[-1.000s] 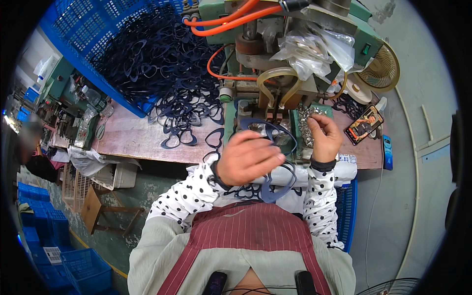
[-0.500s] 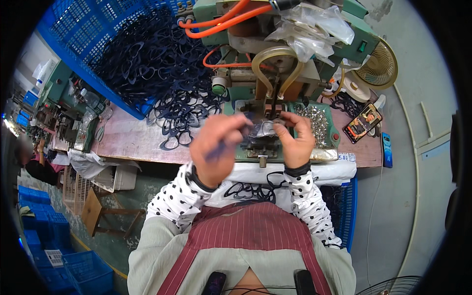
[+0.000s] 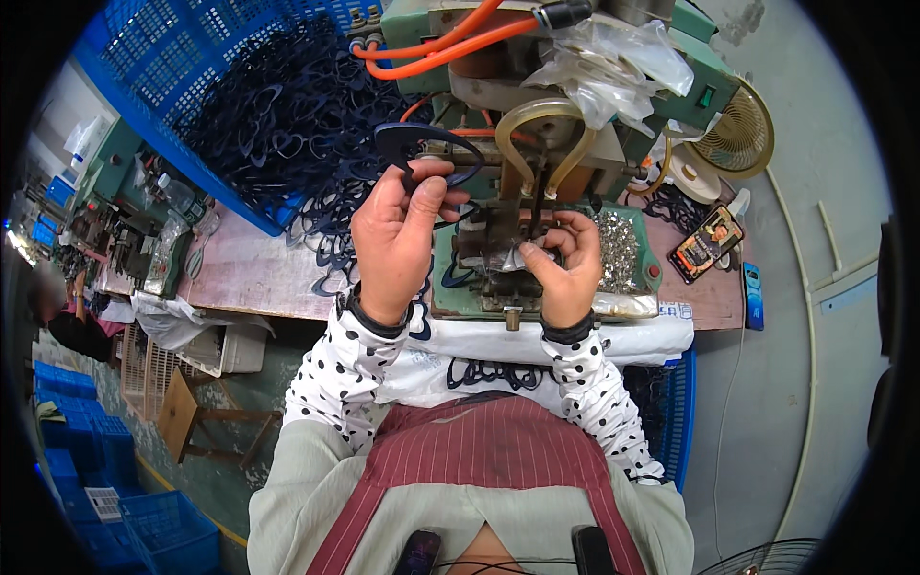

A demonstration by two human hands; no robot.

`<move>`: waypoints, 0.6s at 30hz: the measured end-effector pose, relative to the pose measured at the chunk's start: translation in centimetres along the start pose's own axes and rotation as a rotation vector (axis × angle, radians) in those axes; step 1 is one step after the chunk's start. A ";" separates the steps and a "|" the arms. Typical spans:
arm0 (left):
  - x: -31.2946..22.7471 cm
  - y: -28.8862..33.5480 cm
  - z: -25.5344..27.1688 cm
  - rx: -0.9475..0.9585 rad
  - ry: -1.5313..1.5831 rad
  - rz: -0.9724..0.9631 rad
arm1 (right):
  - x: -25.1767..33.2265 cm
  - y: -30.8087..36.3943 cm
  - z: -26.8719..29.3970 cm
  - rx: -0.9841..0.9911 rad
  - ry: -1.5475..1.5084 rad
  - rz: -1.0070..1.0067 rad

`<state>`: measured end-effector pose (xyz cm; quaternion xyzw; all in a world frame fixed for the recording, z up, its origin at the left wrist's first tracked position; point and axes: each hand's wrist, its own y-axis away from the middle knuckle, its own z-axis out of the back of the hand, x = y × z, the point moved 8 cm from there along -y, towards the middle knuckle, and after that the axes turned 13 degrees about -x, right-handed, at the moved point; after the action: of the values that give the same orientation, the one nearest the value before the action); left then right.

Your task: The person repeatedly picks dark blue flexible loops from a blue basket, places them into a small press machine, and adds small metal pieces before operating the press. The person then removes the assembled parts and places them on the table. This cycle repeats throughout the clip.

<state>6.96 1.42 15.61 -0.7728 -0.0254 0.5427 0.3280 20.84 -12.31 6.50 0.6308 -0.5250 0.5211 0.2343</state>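
A dark blue eyeglass frame point(image 3: 467, 174) is held up in front of the machine, pinched between the thumb and fingers of my left hand point(image 3: 395, 235). My right hand point(image 3: 571, 270) is at the working point of the green bench machine point(image 3: 470, 299), thumb and forefinger drawn together. Whatever those fingertips hold is too small to make out. Beside my right hand lies a heap of small shiny metal parts point(image 3: 618, 251) on the machine's bed. Over the working point arch two yellowish tubes point(image 3: 505, 139).
A blue crate point(image 3: 144, 105) full of dark frames stands at the back left, with more loose frames point(image 3: 331, 251) spilling onto the table. A phone point(image 3: 706, 244) and a blue package point(image 3: 753, 297) lie at the right, near a fan point(image 3: 736, 129). More frames point(image 3: 494, 374) rest on white plastic by my apron.
My left hand, blurred near the working point before, has moved up and left and now holds the eyeglass frame raised. My right hand stays at the machine, its fingers slightly more closed.
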 end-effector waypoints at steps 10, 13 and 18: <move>0.2 0.0 0.1 0.014 -0.002 0.006 | -0.4 -0.1 -0.2 -0.003 -0.034 -0.023; 0.3 0.0 0.2 0.012 0.002 0.017 | -0.9 -0.1 0.2 0.005 0.099 0.024; 0.2 0.0 0.2 0.024 -0.015 0.014 | -0.2 -0.3 0.0 -0.038 0.079 0.090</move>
<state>6.83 1.58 15.40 -0.7650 -0.0159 0.5509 0.3332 21.17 -12.10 6.36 0.5808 -0.5532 0.5455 0.2431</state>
